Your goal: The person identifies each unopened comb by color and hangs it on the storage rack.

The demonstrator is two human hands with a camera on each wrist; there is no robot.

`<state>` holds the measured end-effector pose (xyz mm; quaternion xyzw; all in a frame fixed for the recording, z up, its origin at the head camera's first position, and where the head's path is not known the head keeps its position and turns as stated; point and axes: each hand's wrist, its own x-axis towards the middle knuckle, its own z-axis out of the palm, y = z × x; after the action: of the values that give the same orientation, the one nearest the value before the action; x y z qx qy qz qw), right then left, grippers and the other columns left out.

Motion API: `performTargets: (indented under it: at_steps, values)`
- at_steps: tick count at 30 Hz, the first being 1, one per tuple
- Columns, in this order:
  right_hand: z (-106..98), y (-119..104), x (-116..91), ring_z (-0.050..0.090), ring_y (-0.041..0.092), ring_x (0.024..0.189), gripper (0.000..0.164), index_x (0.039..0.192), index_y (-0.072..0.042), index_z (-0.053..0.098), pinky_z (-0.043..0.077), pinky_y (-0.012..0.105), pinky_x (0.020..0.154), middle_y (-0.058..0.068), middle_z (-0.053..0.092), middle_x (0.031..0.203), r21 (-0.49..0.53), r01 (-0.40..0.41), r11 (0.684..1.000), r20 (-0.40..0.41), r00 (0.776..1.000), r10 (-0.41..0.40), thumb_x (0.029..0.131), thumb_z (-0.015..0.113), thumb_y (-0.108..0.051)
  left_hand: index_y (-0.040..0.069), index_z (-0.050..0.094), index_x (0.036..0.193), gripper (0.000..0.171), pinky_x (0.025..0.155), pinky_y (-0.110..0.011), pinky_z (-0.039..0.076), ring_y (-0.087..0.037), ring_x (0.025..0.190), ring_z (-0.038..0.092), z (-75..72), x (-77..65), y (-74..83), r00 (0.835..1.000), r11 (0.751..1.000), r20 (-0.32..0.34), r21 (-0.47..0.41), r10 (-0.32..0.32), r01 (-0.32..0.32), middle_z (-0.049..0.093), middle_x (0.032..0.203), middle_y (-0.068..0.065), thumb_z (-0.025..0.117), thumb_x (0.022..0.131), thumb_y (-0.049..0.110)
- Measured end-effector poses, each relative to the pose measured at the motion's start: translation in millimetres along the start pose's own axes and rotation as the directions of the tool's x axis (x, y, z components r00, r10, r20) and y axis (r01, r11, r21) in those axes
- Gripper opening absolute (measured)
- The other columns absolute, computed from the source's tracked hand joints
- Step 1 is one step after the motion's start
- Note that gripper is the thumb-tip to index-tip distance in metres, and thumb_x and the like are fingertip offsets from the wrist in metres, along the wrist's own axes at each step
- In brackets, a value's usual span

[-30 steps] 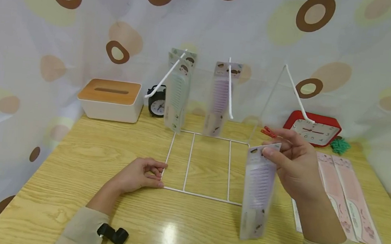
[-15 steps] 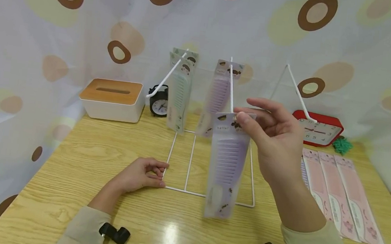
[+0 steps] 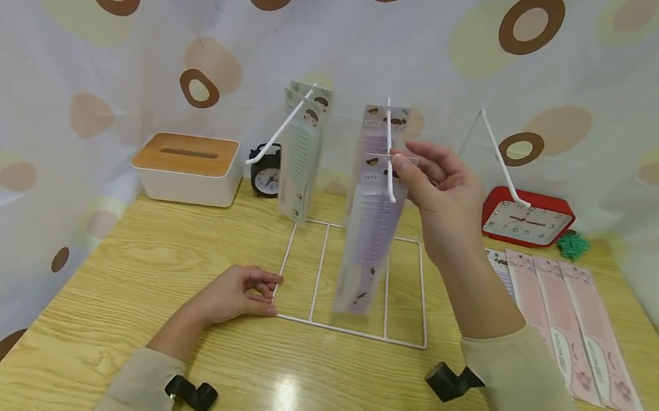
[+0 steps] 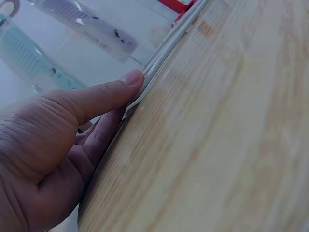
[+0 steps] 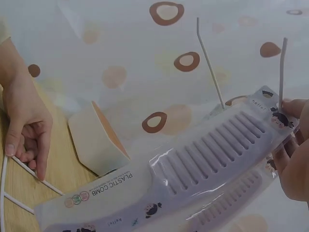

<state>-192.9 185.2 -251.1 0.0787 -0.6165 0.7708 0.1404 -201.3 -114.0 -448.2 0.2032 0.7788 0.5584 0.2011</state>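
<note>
My right hand pinches the top card of a packaged purple plastic comb. The rack's middle hook passes through this card, its bent tip in front. A second packaged purple comb hangs farther back on the same hook, partly covered. My left hand holds the near left corner of the white wire rack, thumb and fingers about the wire. Packaged green combs hang from the left hook. On the right hook no package is visible.
Pink packets lie at the right, with a purple comb packet beside them, partly behind my right arm. Along the back stand a tissue box, a black alarm clock, a red clock and a green crinkled object.
My right hand has carried the purple comb leftward, then back and up, from the rack's right side onto the middle hook. The left hand stays on the rack corner.
</note>
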Motion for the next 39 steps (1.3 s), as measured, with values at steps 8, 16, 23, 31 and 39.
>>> performTargets:
  at_steps: [8,16,23,31,39]
  values:
    - [-1,14,29,0.068,0.009,0.084,0.028,0.108,-0.005,0.069,0.06,0.021,0.079,-0.001,0.075,0.09,0.073,-0.018,0.997,-0.074,0.997,0.023,0.083,0.081,-0.007,-0.004,0.061,0.132,0.056,0.085,-0.022,0.058,-0.02,0.097,0.062,-1.2,-1.9,1.4,1.0,1.0,-0.001,0.008,0.001,-0.001,0.062,0.112,-0.019,0.083,0.082,0.009]
    - [-13,30,34,0.07,0.012,0.089,0.027,0.111,-0.004,0.066,0.06,0.024,0.087,0.002,0.072,0.095,0.119,-0.056,0.991,-0.07,0.995,0.065,0.086,0.076,-0.002,-0.004,0.062,0.131,0.055,0.085,-0.022,0.059,-0.02,0.096,0.062,-0.1,-2.1,1.7,1.0,1.0,0.0,0.01,0.001,-0.001,0.062,0.11,-0.018,0.083,0.081,0.008]
    - [-31,46,30,0.072,0.012,0.092,0.033,0.116,-0.001,0.063,0.059,0.024,0.087,0.002,0.073,0.099,0.104,-0.093,0.99,-0.014,0.995,0.095,0.086,0.076,-0.003,-0.004,0.062,0.131,0.056,0.085,-0.022,0.059,-0.019,0.096,0.062,0.3,-2.3,0.9,1.0,1.0,-0.004,0.007,0.004,-0.004,0.061,0.11,-0.018,0.083,0.081,0.007]
    - [-83,62,24,0.071,0.009,0.102,0.033,0.125,-0.004,0.061,0.058,0.022,0.089,-0.002,0.074,0.111,-0.167,-0.12,0.979,0.197,0.969,0.153,0.094,0.07,-0.009,-0.004,0.061,0.132,0.056,0.085,-0.022,0.059,-0.019,0.096,0.062,0.1,-3.6,1.0,1.0,1.0,-0.005,0.008,-0.001,0.001,0.062,0.11,-0.018,0.083,0.082,0.009]
    - [-158,94,25,0.069,-0.001,0.099,0.048,0.134,0.002,0.056,0.06,0.021,0.081,-0.016,0.072,0.109,-0.508,-0.181,0.842,0.141,0.947,0.288,0.094,0.072,-0.019,-0.003,0.061,0.132,0.056,0.085,-0.022,0.059,-0.015,0.096,0.062,0.3,-0.7,-1.0,1.0,1.0,-0.007,0.005,0.004,-0.004,0.062,0.111,-0.017,0.083,0.082,0.01]
